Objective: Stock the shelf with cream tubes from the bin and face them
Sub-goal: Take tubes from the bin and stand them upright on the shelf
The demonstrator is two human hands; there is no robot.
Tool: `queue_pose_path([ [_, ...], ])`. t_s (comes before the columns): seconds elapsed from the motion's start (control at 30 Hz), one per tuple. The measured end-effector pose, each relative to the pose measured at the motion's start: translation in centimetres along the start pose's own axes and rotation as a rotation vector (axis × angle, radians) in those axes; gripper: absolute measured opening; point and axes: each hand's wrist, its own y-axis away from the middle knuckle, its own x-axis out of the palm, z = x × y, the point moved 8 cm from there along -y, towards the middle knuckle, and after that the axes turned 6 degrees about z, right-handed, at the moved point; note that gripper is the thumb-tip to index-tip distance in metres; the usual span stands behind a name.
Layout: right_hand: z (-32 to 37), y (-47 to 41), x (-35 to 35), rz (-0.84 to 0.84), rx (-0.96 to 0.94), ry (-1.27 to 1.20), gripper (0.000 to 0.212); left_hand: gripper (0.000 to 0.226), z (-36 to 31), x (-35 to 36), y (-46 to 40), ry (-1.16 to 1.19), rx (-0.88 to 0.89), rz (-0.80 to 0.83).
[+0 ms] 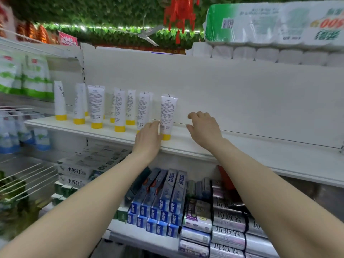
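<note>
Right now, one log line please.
left hand: touching rightmost tube | right hand: empty, over shelf | tube: upright, cap down

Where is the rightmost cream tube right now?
Rightmost tube stands cap-down at the shelf front edge, touching the left hand, left of the right hand.

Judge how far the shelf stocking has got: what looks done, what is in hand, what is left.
Done: several cream tubes stand cap-down on the shelf. In hand: the left hand touches the rightmost tube; the right hand hovers empty. Left: many show back labels; bin unseen.
</note>
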Motion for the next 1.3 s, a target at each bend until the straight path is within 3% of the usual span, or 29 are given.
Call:
queue_pose_path([
  [0.23,2.1,5.7,-1.6,-0.058,0.069,0.048,0.037,0.047,1.5,-2.4,4.3,-0.125,0.144,-0.053],
  [0.53,8.6,15.8,1.3,-0.017,0.079,0.100,0.036,0.046,7.2,-0.9,12.4,-0.155,0.212,0.033],
  [0.7,11.9,23.3,9.2,0.156,0.097,0.105,0.033,0.046,12.8,4.6,18.2,-0.114,0.184,0.161],
  [0.9,15.8,34.4,23.0,0.453,0.089,0.002,0.044,0.046,22.2,15.7,28.4,-0.127,0.101,0.457],
  [1.13,19.9,46.5,36.9,0.805,0.118,-0.160,0.049,0.049,30.9,26.6,43.0,-0.098,-0.051,0.800],
  [1.3,21.6,54.6,45.3,1.113,0.177,-0.214,0.049,0.049,35.5,31.7,51.3,-0.081,-0.224,0.938],
])
